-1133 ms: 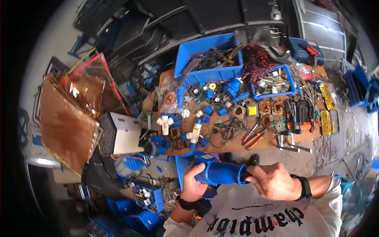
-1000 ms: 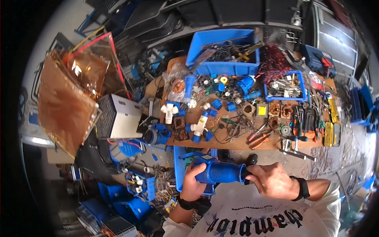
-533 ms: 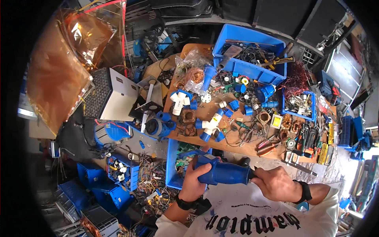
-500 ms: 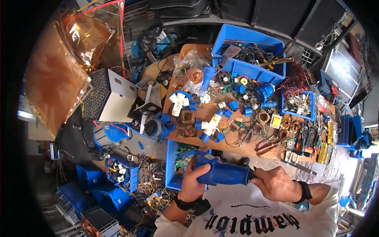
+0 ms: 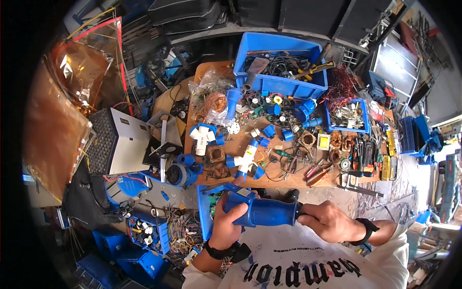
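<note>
In front of my chest I hold a large blue industrial plug housing (image 5: 272, 212), lying roughly level. My left hand (image 5: 225, 224) is closed around its left end, the thumb pressed on the near side. My right hand (image 5: 329, 222) is closed at the housing's right end. A short dark piece shows between its fingers and that end; what it is I cannot make out. On the wooden table (image 5: 288, 179) beyond are a white and blue multi-way adapter (image 5: 248, 159), another white adapter piece (image 5: 202, 138) and several blue plug parts.
A big blue crate (image 5: 284, 85) of cables and tools stands at the table's back. Pliers (image 5: 318, 177) and other hand tools lie at the right, near a small blue bin (image 5: 346, 126) of metal parts. Below left are a blue parts bin (image 5: 161, 236) and tangled wires (image 5: 185, 229).
The view has turned, so the table and its contents sit further left. Both hands keep their hold at the two ends of the housing, with little visible change in grip.
</note>
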A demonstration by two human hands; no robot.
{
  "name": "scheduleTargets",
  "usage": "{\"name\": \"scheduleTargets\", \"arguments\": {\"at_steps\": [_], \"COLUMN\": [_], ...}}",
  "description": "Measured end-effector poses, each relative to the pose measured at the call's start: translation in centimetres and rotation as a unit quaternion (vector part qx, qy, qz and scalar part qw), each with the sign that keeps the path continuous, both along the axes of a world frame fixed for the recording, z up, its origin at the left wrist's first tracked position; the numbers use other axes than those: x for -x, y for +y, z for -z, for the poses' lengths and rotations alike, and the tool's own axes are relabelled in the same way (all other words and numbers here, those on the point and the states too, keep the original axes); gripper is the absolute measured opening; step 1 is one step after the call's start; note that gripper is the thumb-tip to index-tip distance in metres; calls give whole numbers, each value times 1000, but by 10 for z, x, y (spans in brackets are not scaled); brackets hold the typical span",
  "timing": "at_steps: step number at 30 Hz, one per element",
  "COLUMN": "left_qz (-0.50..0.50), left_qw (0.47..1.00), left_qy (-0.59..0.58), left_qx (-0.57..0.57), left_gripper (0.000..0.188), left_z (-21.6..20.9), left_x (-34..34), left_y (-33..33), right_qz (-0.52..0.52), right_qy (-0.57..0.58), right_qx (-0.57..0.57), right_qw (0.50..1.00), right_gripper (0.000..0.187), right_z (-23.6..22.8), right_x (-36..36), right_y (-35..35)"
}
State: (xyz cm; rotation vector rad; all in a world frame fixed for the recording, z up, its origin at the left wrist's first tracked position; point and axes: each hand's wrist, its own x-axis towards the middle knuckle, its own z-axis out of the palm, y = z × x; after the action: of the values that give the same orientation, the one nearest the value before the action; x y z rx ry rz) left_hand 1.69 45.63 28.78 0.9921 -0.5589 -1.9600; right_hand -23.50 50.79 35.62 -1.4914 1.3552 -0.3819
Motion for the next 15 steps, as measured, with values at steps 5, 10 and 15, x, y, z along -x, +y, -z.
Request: {"name": "scheduleTargets", "arguments": {"at_steps": [5, 10, 15], "left_qz": [3, 49, 45], "left_qw": [999, 999, 999], "left_qy": [-21, -19, -9], "left_qx": [32, 8, 2], "left_gripper": [71, 65, 58], "left_z": [-3, 0, 0], "left_x": [6, 3, 7], "left_y": [-1, -7, -4], "right_qz": [32, 27, 3], "right_qy": [-51, -35, 42], "right_qx": [-54, 37, 126], "right_qw": [997, 998, 991], "right_gripper": [23, 21, 19], "right_z": [-8, 4, -2], "right_x": [2, 8, 15], "right_y": [0, 8, 25]}}
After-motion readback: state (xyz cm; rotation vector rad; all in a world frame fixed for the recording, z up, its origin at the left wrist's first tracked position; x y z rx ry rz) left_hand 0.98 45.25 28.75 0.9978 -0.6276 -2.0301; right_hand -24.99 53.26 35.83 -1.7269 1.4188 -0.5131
